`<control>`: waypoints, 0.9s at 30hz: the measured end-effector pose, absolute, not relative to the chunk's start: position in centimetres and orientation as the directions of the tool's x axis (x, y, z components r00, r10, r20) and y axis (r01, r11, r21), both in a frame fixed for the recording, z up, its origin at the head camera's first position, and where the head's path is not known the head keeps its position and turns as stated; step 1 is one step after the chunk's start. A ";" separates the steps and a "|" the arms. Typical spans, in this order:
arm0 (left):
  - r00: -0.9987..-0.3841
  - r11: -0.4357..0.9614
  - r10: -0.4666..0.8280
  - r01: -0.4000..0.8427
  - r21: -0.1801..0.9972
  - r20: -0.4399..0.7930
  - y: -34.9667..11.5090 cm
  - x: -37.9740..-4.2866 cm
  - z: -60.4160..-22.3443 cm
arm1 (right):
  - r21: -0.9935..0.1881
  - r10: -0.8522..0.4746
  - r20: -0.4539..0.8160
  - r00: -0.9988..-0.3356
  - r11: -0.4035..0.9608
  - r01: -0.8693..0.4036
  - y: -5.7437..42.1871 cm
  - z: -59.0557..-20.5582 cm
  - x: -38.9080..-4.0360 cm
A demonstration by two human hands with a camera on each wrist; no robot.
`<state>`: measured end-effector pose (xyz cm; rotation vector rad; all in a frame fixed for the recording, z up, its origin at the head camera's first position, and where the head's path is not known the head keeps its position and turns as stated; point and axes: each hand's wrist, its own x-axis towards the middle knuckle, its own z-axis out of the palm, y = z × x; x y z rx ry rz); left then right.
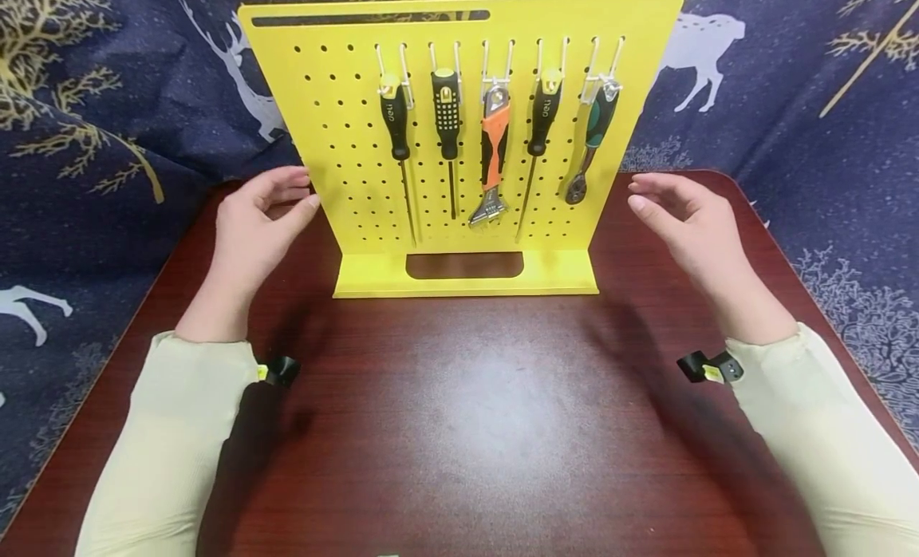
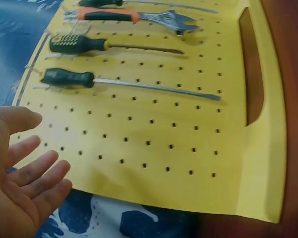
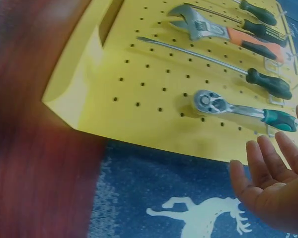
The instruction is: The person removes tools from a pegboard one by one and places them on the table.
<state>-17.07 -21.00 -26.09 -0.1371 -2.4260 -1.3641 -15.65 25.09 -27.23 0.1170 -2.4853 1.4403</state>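
Observation:
A yellow pegboard (image 1: 323, 142) stands upright on the table, with a row of tools hanging from its white hooks. From left to right hang a long screwdriver (image 1: 395, 118), a shorter screwdriver with a dotted handle (image 1: 447, 118), an orange and black adjustable wrench (image 1: 494, 146), another long screwdriver (image 1: 543, 114) and a green-handled ratchet wrench (image 1: 599, 126). My left hand (image 1: 254, 226) is beside the board's left edge, fingers relaxed and holding nothing. Beyond the right edge my right hand (image 1: 689, 222) is raised with loose fingers, nearest the ratchet wrench, its palm bare in the right wrist view.
The board's yellow foot (image 1: 467, 288) rests on a dark red wooden table (image 1: 467, 429). Behind hangs a dark blue cloth (image 1: 172, 70) with white deer and golden branches. Small black wrist cameras show at both cuffs.

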 end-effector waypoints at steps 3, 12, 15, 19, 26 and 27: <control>-0.926 0.476 -0.127 0.257 0.841 0.354 -21.4 -17.7 -25.4 | -0.864 0.088 0.272 -0.958 0.461 -0.203 25.0 -26.5 -15.9; -0.919 0.423 -0.225 0.206 0.882 0.323 -22.2 -19.4 -23.5 | -0.919 0.142 0.281 -0.949 0.326 -0.224 24.5 -25.6 -17.2; -0.923 0.430 -0.242 0.175 0.886 0.300 -22.3 -20.1 -23.2 | -0.924 0.144 0.284 -0.948 0.304 -0.231 24.4 -25.5 -17.5; -0.924 0.402 -0.281 0.132 0.906 0.259 -22.4 -21.2 -23.0 | -0.933 0.144 0.280 -0.949 0.272 -0.234 24.3 -25.3 -18.0; -0.939 0.277 -0.297 0.091 0.956 0.175 -22.8 -23.2 -23.0 | -0.960 0.089 0.280 -0.956 0.056 -0.276 24.2 -25.5 -19.3; -0.943 0.275 -0.288 0.085 0.958 0.167 -22.9 -23.4 -23.1 | -0.958 0.083 0.286 -0.955 0.039 -0.284 24.1 -25.6 -19.5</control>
